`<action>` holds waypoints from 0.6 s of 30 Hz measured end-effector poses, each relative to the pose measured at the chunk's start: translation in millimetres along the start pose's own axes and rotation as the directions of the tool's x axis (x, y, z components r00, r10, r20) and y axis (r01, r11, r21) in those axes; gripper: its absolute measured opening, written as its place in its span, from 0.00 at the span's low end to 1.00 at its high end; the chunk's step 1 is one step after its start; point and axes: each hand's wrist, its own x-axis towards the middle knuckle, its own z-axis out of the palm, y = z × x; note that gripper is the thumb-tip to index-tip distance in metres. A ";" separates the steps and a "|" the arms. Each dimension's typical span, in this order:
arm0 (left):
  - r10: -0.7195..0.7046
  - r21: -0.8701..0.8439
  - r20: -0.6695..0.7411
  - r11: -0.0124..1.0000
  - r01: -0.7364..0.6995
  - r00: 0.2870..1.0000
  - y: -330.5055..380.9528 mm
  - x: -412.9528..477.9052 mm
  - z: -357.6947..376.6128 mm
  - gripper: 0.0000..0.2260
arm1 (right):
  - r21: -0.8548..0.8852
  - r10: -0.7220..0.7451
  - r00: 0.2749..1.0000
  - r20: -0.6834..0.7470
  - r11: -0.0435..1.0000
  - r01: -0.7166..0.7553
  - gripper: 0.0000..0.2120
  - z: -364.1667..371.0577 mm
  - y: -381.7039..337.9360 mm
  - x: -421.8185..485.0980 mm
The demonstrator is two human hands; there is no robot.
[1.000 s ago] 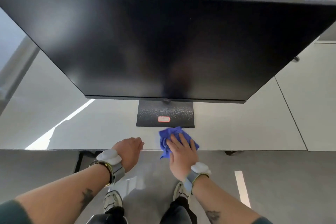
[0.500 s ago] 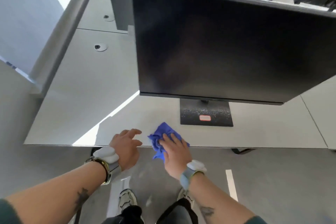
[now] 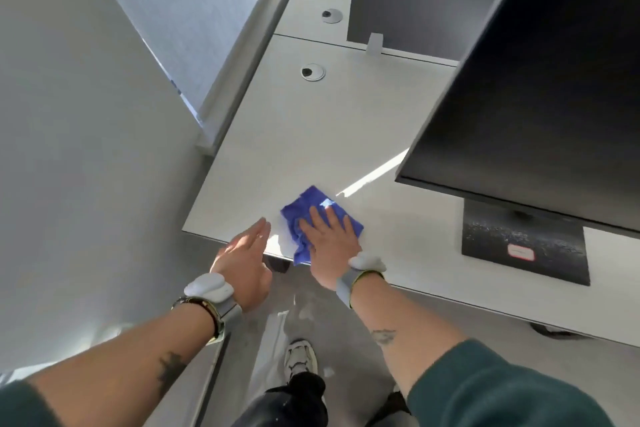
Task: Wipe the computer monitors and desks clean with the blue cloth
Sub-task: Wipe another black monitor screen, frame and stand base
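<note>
Fingers (image 3: pixel 318 218) of our right hand (image 3: pixel 330 243) lie straight and slightly spread, pressing the cloth (image 3: pixel 308 201) flat on the desk (image 3: pixel 311 135), at eight o'clock from the monitor (image 3: pixel 536 97), likely so the whole palm drives the wipe. Our left hand (image 3: pixel 242 258), fingers straight and together, idles by the edge, holding nothing.

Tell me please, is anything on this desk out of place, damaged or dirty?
Nothing is spilled or broken. The monitor's black stand base is covered in pale specks, probably dust, so it looks not yet wiped. The blue cloth under the right hand hangs slightly over the front edge of the desk.
</note>
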 end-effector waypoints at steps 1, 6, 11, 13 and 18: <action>-0.063 -0.056 -0.006 0.996 0.063 0.998 -10.3 -2.8 -3.1 0.36 | -0.009 -0.148 0.987 0.070 0.989 0.149 0.32 5.7 -23.4 -5.7; -0.096 -0.057 -0.027 0.994 0.094 0.995 -35.8 -12.5 -14.4 0.29 | 0.135 -0.289 0.952 -0.103 0.944 0.301 0.24 23.9 8.4 -86.2; -0.045 -0.098 -0.027 0.994 0.042 0.999 -37.5 -10.8 -8.9 0.31 | 0.486 0.451 0.791 -0.414 0.844 -0.228 0.23 -26.3 55.8 -96.3; -0.048 -0.125 -0.092 0.992 0.037 0.995 -37.9 -10.0 -9.1 0.31 | 0.665 0.665 0.609 -0.432 0.691 -0.283 0.22 -42.2 47.6 -66.3; -0.055 -0.146 -0.194 0.989 0.026 0.979 -48.3 -6.0 -9.2 0.28 | 0.252 0.470 0.866 -0.171 0.870 -0.423 0.21 -28.1 0.2 26.0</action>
